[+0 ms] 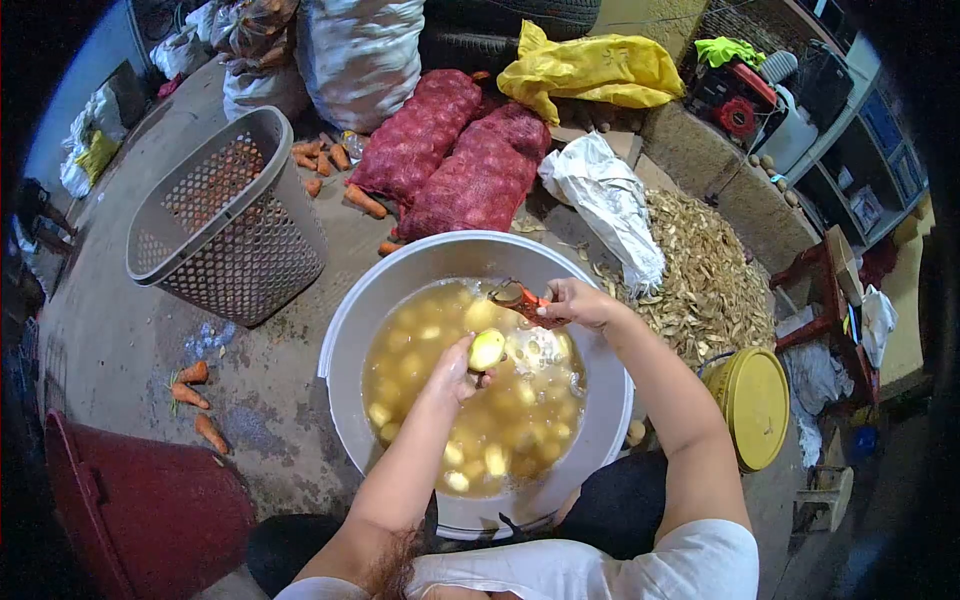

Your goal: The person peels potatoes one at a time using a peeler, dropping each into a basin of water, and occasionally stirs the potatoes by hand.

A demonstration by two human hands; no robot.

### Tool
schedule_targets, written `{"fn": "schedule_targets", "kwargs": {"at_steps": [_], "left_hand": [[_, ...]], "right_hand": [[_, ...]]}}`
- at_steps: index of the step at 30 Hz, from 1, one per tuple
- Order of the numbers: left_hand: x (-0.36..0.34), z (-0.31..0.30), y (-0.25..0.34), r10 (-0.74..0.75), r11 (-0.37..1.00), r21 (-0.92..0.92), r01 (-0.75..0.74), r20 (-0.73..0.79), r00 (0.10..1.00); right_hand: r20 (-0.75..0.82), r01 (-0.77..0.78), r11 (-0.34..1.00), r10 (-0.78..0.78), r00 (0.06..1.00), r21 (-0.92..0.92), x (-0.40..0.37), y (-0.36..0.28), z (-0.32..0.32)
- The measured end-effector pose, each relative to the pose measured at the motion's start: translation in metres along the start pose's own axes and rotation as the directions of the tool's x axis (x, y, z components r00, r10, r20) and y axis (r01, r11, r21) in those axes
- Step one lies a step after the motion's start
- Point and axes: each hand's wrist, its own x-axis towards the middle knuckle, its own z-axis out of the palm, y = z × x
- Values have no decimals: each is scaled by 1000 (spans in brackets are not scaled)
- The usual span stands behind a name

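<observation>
Over a wide grey tub (345,420) of cloudy water, my left hand (456,372) is closed around a peeled yellow potato (487,349). A small dark spot shows on the potato's face. My right hand (588,303) grips a red-handled peeler (530,305), held just above and to the right of that potato. The peeler's head appears apart from the potato. Many peeled potatoes (495,460) float or lie in the water below both hands, with foam on the right side. Part of my left fingers is hidden behind the potato.
A grey perforated basket (255,255) and a dark red tub (150,500) stand at left, with loose carrots (210,433) between. Red mesh onion sacks (480,175) lie beyond the tub. Peelings (710,280) are heaped at right, near a yellow lidded bucket (755,410).
</observation>
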Motion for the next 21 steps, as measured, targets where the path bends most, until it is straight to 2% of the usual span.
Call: {"fn": "schedule_targets", "kwargs": {"at_steps": [3, 5, 6, 8, 9, 10, 11, 12, 14, 16, 18, 21], "left_hand": [[-3, 2, 3, 11, 999, 39, -8, -64, 998], [-4, 2, 3, 27, 999, 38, -25, -66, 997], [-5, 3, 4, 45, 998, 37, -42, -68, 997], [-15, 15, 9, 34, 999, 33, -32, -66, 997], [-18, 18, 10, 24, 999, 29, -23, -63, 998], [-16, 15, 11, 25, 999, 28, -23, -64, 998], [-12, 10, 11, 10, 999, 35, -9, -13, 1000], [-9, 7, 11, -6, 999, 43, 5, 39, 999], [-10, 9, 10, 31, 996, 78, -30, -12, 999], [-10, 11, 8, 68, 992, 113, -61, -63, 996], [-11, 15, 7, 103, 988, 128, -90, -101, 990], [-17, 24, 6, 143, 978, 164, -127, -94, 985]], "right_hand": [[32, 18, 999, -17, 999, -33, -1, -3, 1], [17, 156, 985, -156, 988, -67, 1, -2, 3], [19, 156, 985, -156, 988, -67, 0, -2, 4], [13, 335, 881, -351, 936, -334, -9, -13, 17], [15, 336, 881, -351, 936, -334, -10, -16, 22], [-1, 325, 651, -448, 894, -685, -12, -18, 27], [26, 230, 317, -537, 843, -920, -13, -20, 31], [26, 230, 317, -538, 843, -920, -14, -23, 36], [100, 180, 80, -587, 803, -980, -15, -28, 44], [148, 211, 48, -566, 811, -976, -15, -35, 53], [219, 224, -46, -473, 853, -973, -17, -37, 61], [249, 238, -87, -494, 833, -967, -17, -33, 68]]}}
